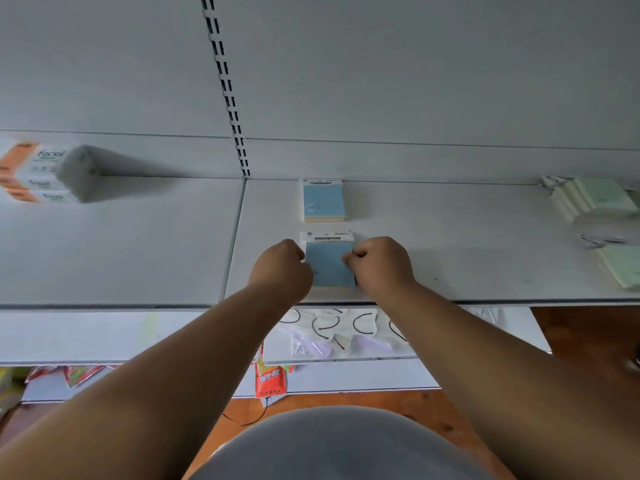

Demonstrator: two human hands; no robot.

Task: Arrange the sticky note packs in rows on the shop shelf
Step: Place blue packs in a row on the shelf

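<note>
The white shop shelf (450, 244) is the landmark here, running the width of the view with a slotted upright (227, 95) rising from its back edge; on its left section lies a wrapped tissue pack (45, 171), well apart from everything else; toward its right end sit loose green sticky note packs (592, 199), some fanned and overlapping, not yet in any row; on the tier below the shelf lies a heap of clear bags (343, 334).

Near the shelf's front edge, just right of the upright's foot, the front blue pack (329, 263) lies flat; the left hand (282, 268) is curled against its left side and the right hand (379, 263) against its right, fingers bent inward and pinching the pack's edges; whether the thumbs are under it I cannot tell. Behind it, close to the back panel, the rear blue pack (323, 200) lies flat and untouched; a gap of bare shelf separates the two.

Both packs have the white header card pointing to the back panel, so the long axis runs front to back; the front one looks turned slightly off that line.

The likely fault, in my judgement, is a crooked column; uneven pressure from the two hands would twist the pack further; pulling it frontward could tip it off the lip.
</note>
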